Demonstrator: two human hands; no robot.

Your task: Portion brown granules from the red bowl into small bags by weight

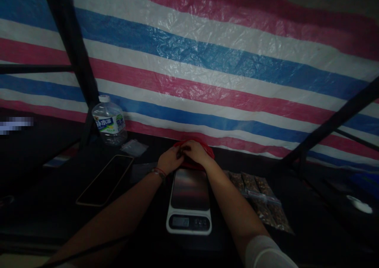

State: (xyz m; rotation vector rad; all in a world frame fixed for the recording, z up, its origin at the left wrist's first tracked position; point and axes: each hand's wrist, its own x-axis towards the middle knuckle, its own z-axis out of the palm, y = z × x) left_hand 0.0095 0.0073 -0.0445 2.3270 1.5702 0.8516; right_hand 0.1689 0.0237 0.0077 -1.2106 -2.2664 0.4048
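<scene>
- Head view: left hand [171, 160] and right hand [196, 151] are meeting just beyond the far edge of the scale [189, 201], both resting on a red object [207, 150] lying on the dark counter [53, 212].
- Fingers are curling narrow around the red object; too dim to be telling whether they are actually gripping it.
- Left of the scale: a phone [105, 180] is lying flat, a water bottle [109, 121] standing farther back.
- Right of the scale: clear bags of snacks [260, 197] are lying.
</scene>
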